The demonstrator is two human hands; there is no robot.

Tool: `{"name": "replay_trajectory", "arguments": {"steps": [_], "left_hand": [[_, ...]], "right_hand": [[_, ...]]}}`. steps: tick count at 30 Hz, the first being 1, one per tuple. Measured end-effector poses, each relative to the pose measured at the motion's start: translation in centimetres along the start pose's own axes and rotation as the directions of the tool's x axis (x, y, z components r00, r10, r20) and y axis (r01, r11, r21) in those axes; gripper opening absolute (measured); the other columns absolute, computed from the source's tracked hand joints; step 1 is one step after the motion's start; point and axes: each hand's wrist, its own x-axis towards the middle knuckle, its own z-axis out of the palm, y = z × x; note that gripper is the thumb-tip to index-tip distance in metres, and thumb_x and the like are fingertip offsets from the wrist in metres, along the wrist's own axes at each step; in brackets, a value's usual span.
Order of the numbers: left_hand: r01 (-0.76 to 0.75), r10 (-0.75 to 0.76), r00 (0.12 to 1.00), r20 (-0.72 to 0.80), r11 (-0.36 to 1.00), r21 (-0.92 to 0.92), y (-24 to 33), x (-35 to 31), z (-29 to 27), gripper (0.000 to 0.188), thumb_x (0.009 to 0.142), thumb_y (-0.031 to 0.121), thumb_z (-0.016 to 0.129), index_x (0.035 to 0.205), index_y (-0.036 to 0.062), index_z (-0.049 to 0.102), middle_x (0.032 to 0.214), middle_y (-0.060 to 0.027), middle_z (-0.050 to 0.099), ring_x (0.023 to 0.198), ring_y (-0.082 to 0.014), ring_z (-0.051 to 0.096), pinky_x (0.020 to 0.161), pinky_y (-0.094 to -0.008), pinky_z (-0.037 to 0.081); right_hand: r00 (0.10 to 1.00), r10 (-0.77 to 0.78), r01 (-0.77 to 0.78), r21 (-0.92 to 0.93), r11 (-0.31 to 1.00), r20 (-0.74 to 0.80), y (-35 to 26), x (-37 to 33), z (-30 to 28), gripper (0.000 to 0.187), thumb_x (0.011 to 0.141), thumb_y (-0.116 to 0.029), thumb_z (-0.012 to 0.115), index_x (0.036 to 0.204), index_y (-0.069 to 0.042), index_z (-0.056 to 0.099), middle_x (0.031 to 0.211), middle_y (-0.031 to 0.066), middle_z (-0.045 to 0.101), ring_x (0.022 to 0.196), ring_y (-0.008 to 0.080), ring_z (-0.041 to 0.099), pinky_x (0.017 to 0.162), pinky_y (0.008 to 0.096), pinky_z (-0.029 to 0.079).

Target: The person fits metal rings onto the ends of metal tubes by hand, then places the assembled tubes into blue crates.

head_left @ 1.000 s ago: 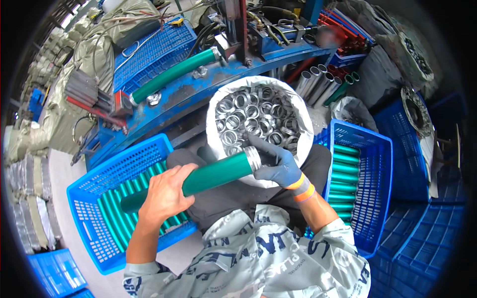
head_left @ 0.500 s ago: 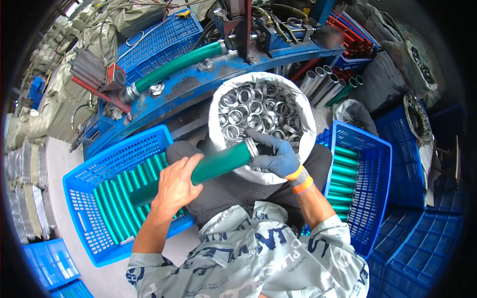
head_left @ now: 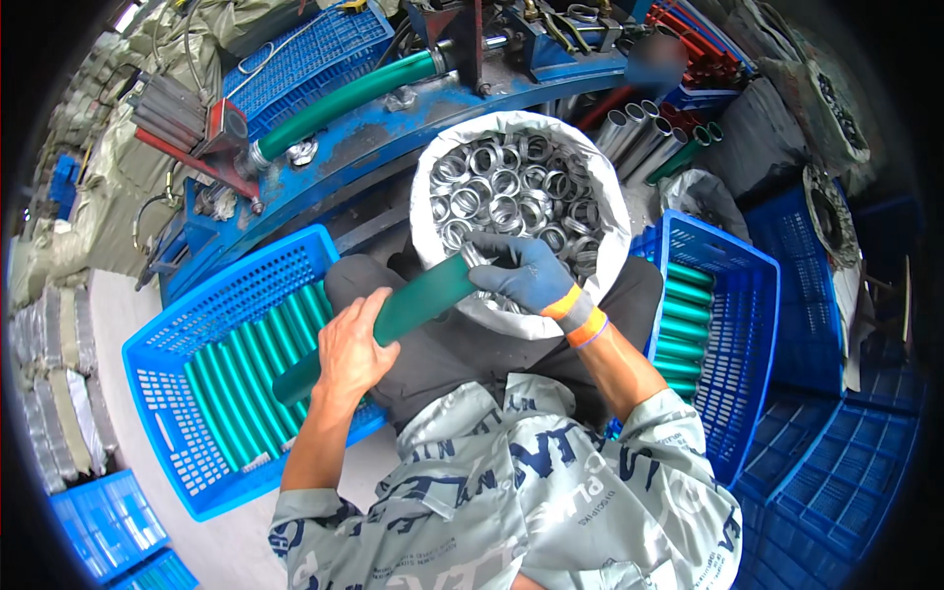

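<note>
1 grn tube (head_left: 425, 295) gripped in L hand (head_left: 354, 346), R hand (head_left: 531, 275) fingers on 1 ring (head_left: 473, 256) at tube's end.

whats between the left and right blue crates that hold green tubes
In the head view, the person's legs and the white sack of metal rings, plus the gloved right hand and part of the green tube in the left hand.

Pale sacks (head_left: 110, 231) left, blue crates (head_left: 831, 467) lower right.
</note>
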Motion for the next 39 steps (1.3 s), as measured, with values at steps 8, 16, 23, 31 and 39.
{"name": "replay_trajectory", "arguments": {"steps": [8, 16, 23, 31, 39], "left_hand": [[-0.01, 0.01, 0.999, -0.036, 1.0, -0.009, -1.1, -0.5, 1.1, 0.071, 0.072, 0.011, 0.085, 0.141, 0.0115, 0.069, 0.113, -0.0141, 0.075, 0.104, -0.0407, 0.075, 0.091, -0.0511, 0.061], [-0.067, 0.053, 0.995, -0.08, 0.98, -0.19, 0.0, 1.0, -2.1, 0.07, 0.071, 0.01, 0.085, 0.139, 0.0069, 0.071, 0.122, -0.0154, 0.079, 0.11, -0.0379, 0.079, 0.096, -0.0451, 0.063], [-0.258, -0.222, 0.761, -0.609, 0.758, -0.599, -1.8, 0.8, -7.5, 0.051, 0.096, 0.011, 0.082, 0.141, -0.0009, 0.06, 0.115, -0.0153, 0.074, 0.111, -0.0241, 0.071, 0.106, -0.0432, 0.055], [-0.28, -0.676, 0.724, -0.138, -0.106, -0.954, -3.5, -3.0, -1.1, 0.047, 0.113, 0.047, 0.069, 0.139, 0.0083, 0.063, 0.134, -0.0197, 0.074, 0.127, -0.0305, 0.072, 0.106, -0.0549, 0.064], [-0.177, -0.664, 0.744, 0.076, -0.305, -0.936, -0.2, -0.7, 2.4, 0.052, 0.112, 0.053, 0.07, 0.142, 0.0119, 0.061, 0.137, -0.0178, 0.074, 0.128, -0.0305, 0.073, 0.106, -0.0511, 0.063]], "right_hand": [[0.998, 0.035, -0.035, 0.004, 0.999, 0.055, -0.9, 0.2, 0.2, 0.073, 0.096, -0.01, 0.089, 0.16, 0.009, 0.058, 0.124, 0.009, 0.08, 0.109, 0.0106, 0.074, 0.093, 0.0281, 0.062], [0.967, -0.037, -0.011, -0.187, 0.982, -0.251, 14.8, 7.9, -7.8, 0.094, 0.095, -0.038, 0.089, 0.172, -0.002, 0.047, 0.139, 0.0189, 0.077, 0.128, 0.0245, 0.073, 0.111, 0.038, 0.057], [0.963, -0.094, -0.208, -0.921, 0.328, -0.251, 15.6, 8.4, -1.6, 0.089, 0.086, -0.069, 0.08, 0.148, -0.007, 0.066, 0.12, 0.0222, 0.079, 0.111, 0.0414, 0.077, 0.094, 0.0535, 0.061], [0.944, -0.133, -0.138, -0.731, 0.668, -0.3, 15.9, 5.6, -3.9, 0.045, 0.095, -0.032, 0.079, 0.136, -0.012, 0.08, 0.118, 0.0191, 0.084, 0.11, 0.0369, 0.081, 0.097, 0.047, 0.062], [0.907, 0.13, 0.04, 0.389, 0.92, -0.401, 22.2, 3.3, -11.2, 0.019, 0.101, -0.008, 0.078, 0.118, 0.001, 0.082, 0.1, 0.0096, 0.083, 0.08, 0.0182, 0.078, 0.076, 0.0344, 0.064]]}}
